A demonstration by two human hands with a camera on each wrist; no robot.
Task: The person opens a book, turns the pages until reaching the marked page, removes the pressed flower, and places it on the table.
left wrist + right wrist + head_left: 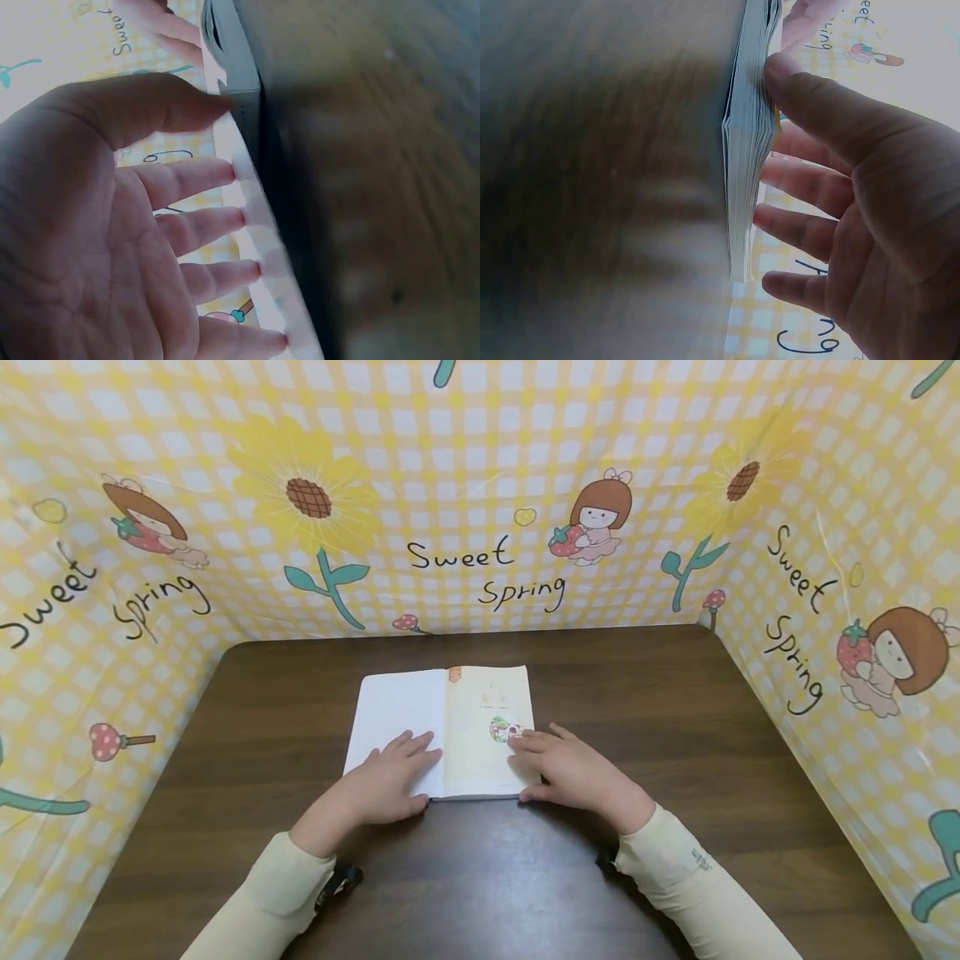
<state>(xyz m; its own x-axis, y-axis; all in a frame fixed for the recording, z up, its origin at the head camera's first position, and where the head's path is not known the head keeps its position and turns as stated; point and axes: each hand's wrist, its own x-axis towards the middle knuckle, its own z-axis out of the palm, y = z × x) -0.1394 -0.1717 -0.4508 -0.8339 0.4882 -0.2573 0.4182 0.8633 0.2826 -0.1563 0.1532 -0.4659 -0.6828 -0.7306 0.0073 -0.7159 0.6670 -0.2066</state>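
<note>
An open book [480, 768] lies flat on the dark wooden table, its left page blank white and its right page cream with a small round colored picture and an orange corner mark. My left hand [387, 781] rests on the lower part of the white page, fingers spread and thumb at the bottom edge. On the right, my other hand [570, 768] touches the outer edge of the cream page, fingertips overlapping the picture. In the right wrist view the thick page block [748, 142] shows side-on, with the thumb [810, 94] at its upper edge.
The brown table [637, 693] extends around the book on all sides. Behind and at both sides stands a yellow checked cloth [465, 468] printed with flowers, girls and the words "Sweet Spring". Dark straps [339, 885] show beneath the pale sleeves [277, 885].
</note>
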